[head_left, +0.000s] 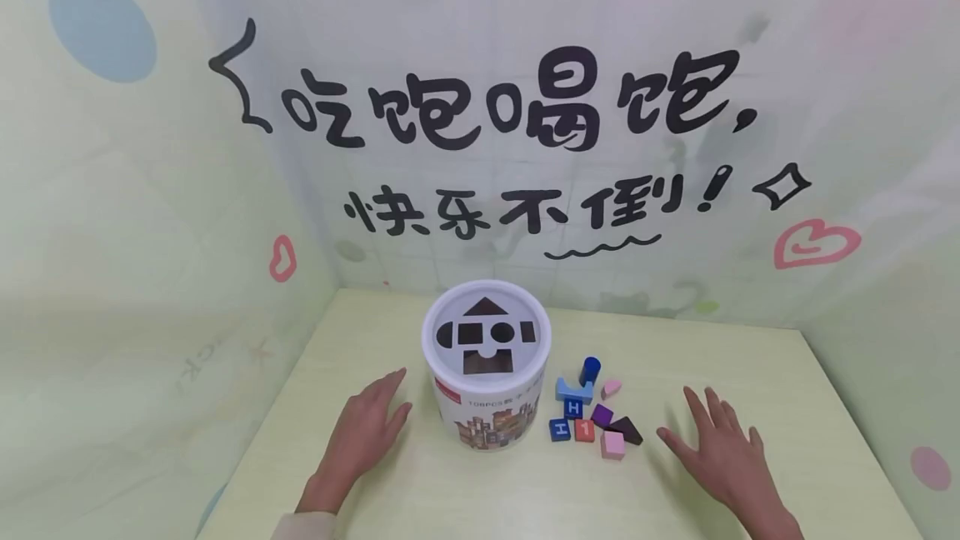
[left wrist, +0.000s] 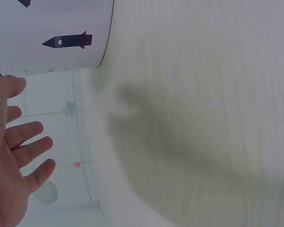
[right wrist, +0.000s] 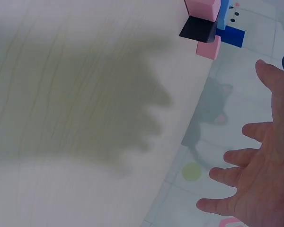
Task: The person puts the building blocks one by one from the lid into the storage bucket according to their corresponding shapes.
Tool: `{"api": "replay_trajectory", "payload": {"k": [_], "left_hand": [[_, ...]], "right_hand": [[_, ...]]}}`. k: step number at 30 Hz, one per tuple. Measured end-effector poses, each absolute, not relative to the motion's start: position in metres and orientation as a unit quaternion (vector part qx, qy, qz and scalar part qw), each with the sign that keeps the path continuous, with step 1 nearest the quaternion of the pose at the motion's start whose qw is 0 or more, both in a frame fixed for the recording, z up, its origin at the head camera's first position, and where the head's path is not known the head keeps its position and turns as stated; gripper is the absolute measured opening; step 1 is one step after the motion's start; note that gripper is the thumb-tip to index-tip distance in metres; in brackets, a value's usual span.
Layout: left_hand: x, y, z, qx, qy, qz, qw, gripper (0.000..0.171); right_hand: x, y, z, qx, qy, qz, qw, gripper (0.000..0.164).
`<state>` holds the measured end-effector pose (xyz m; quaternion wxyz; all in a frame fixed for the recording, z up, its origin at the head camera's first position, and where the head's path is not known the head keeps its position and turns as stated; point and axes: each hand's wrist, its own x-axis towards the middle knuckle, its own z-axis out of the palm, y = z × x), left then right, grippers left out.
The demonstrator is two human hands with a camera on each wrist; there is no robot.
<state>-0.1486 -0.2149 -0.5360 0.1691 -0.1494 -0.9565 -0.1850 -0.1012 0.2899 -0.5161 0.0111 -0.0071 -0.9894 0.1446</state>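
A white bucket (head_left: 491, 415) stands upright on the table, its lid (head_left: 430, 348) cut with shaped holes. My left hand (head_left: 365, 427) hovers at its left side, fingers extended, holding nothing. To the bucket's right lie a blue cylinder (head_left: 591, 370), a light blue arch block (head_left: 573, 392), two blue H blocks (head_left: 559, 430), a red "1" block (head_left: 584, 432), a purple block (head_left: 602, 416), a dark triangular block (head_left: 628, 432), a pink cube (head_left: 612, 446) and a smaller pink block (head_left: 612, 388). Right of them my right hand (head_left: 723, 448) is spread, apart from the blocks and holding nothing.
The pale wooden table (head_left: 525, 498) meets a printed backdrop (head_left: 487, 23) with large dark lettering behind the bucket. Similar patterned sheets close in the left and right sides. Shadows of both hands fall on the tabletop.
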Motion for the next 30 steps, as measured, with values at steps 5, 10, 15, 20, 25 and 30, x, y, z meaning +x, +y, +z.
{"api": "replay_trajectory", "payload": {"k": [5, 10, 15, 20, 25, 30], "left_hand": [[-0.152, -0.208, -0.522, -0.125, -0.952, -0.228, 0.163, 0.051], [-0.155, -0.201, -0.508, -0.097, -0.942, -0.282, 0.152, 0.052], [-0.160, -0.194, -0.497, -0.081, -0.926, -0.334, 0.158, 0.052], [-0.165, -0.190, -0.489, -0.083, -0.902, -0.383, 0.179, 0.050], [-0.169, -0.186, -0.481, -0.082, -0.880, -0.435, 0.172, 0.050], [-0.174, -0.179, -0.472, -0.058, -0.846, -0.511, 0.140, 0.050]], "right_hand": [[-0.103, 0.286, -0.516, -0.002, -0.990, 0.142, 0.019, 0.086], [-0.106, 0.281, -0.514, 0.009, -0.990, 0.140, 0.028, 0.084], [-0.109, 0.276, -0.511, 0.025, -0.989, 0.135, 0.046, 0.081], [-0.113, 0.272, -0.506, 0.039, -0.986, 0.149, 0.057, 0.078], [-0.115, 0.267, -0.504, 0.042, -0.985, 0.161, 0.043, 0.076], [-0.119, 0.262, -0.500, 0.038, -0.984, 0.174, 0.020, 0.072]]}}
